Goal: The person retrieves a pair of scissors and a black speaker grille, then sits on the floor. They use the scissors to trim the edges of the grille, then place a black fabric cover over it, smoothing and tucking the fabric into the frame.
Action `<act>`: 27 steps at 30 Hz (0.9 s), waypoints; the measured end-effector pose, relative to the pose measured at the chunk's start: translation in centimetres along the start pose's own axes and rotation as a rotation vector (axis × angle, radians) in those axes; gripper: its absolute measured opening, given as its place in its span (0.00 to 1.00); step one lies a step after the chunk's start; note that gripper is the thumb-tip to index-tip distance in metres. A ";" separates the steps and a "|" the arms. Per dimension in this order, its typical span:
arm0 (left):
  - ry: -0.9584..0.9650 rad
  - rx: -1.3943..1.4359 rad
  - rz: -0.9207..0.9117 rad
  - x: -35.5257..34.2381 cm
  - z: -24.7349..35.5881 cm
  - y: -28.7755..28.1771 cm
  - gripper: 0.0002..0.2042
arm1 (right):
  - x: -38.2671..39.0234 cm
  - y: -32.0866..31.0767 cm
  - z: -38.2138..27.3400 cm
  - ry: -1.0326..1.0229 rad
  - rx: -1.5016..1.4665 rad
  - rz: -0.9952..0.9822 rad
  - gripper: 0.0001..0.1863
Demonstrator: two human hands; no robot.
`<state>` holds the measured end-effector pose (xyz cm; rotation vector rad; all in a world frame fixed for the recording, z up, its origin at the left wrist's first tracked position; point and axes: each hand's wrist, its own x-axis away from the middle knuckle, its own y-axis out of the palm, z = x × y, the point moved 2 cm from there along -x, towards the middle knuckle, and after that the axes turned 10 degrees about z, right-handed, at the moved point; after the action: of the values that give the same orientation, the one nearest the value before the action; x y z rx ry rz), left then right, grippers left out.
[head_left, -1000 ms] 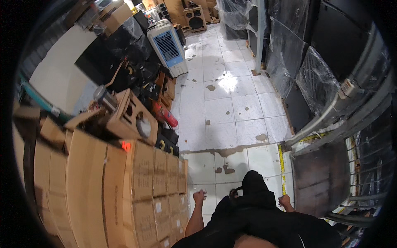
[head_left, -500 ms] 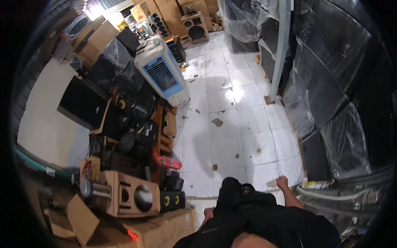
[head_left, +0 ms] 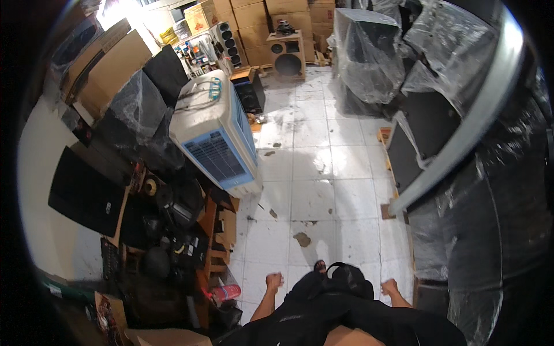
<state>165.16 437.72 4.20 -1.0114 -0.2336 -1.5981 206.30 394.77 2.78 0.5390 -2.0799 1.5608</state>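
Observation:
My left hand point(head_left: 275, 281) hangs over the tiled floor to the left of my body, its fingers curled in a loose fist with nothing seen in them. On the other side, my right hand point(head_left: 390, 287) is also curled closed, and no object shows in it. Neither hand touches anything. A red fire extinguisher point(head_left: 225, 292) lies low on the left and is the thing nearest my left hand. Dark plastic-wrapped stacks point(head_left: 470, 225) stand to the right of my right hand.
A white and blue air cooler point(head_left: 216, 153) stands ahead on the left, beside piled speaker parts point(head_left: 183, 202). On the right, a metal post point(head_left: 461, 141) rises near wrapped boxes point(head_left: 369, 57). A wooden speaker cabinet point(head_left: 288, 57) sits at the far end before stacked cartons point(head_left: 248, 34).
I have moved forward along the aisle; the cooler, post and far cabinet appear nearer. My left hand has swung forward into fuller view. The open-holed wooden cabinet at lower left has left the view.

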 end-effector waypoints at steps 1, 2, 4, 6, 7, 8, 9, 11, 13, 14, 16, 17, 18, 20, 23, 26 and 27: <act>0.089 -0.054 0.065 -1.5 5.8 -2.1 0.11 | 3.9 -0.5 -5.0 0.066 -0.116 -0.058 0.13; 0.160 -0.005 0.052 -3.6 11.5 -1.2 0.12 | 3.2 -1.1 -6.3 0.097 -0.158 -0.056 0.11; 0.243 0.057 0.063 -7.2 21.8 0.1 0.13 | 5.5 -3.4 -13.5 0.072 0.074 0.114 0.13; 0.277 0.093 0.081 -11.2 28.9 2.6 0.15 | 1.8 -1.9 -16.7 0.019 0.205 0.189 0.13; 0.281 0.098 0.117 -13.7 31.1 3.0 0.15 | -0.2 -1.0 -20.3 0.000 0.204 0.141 0.13; 0.293 0.116 0.153 -16.6 33.7 4.1 0.16 | -3.1 -0.2 -24.0 -0.023 0.195 0.106 0.13; 0.262 0.088 0.163 -19.1 35.7 4.9 0.16 | -5.8 0.5 -27.6 -0.047 0.191 0.071 0.13; 0.161 0.019 0.182 -22.2 35.3 5.9 0.16 | -11.2 1.1 -35.8 -0.111 0.200 0.000 0.14; 0.030 -0.187 0.111 -24.0 34.9 7.2 0.14 | -17.8 1.6 -43.7 -0.157 0.199 -0.062 0.15; -0.018 -0.173 0.119 -23.9 34.9 8.0 0.16 | -21.9 1.2 -48.1 -0.195 0.227 -0.091 0.15; 0.010 -0.241 0.096 -24.1 38.2 10.9 0.19 | -30.9 -1.2 -57.9 -0.357 0.323 -0.048 0.16; 0.091 -0.305 0.081 -24.9 40.4 13.0 0.21 | -36.2 -3.8 -62.9 -0.969 0.738 0.099 0.20; 0.095 -0.321 0.185 -26.2 38.0 9.7 0.24 | -35.8 -2.8 -72.7 -0.737 0.429 0.111 0.15; 0.028 -0.519 0.104 -27.7 40.4 11.8 0.25 | -38.7 -7.9 -85.7 -0.597 0.133 0.165 0.17; -0.069 -0.535 0.107 -32.9 44.5 13.6 0.24 | -41.0 -12.2 -104.0 -0.834 -0.044 0.262 0.16; -0.139 -0.478 0.162 -39.9 48.9 14.2 0.23 | -40.4 -10.9 -114.2 -0.882 -0.155 0.179 0.16; -0.155 -0.452 0.180 -42.6 50.7 13.9 0.22 | -39.8 -10.3 -117.5 -0.879 -0.163 0.141 0.16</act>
<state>199.51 495.83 -0.23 -1.4634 0.1208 -1.4375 260.90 506.00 14.65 1.1967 -2.8958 1.3239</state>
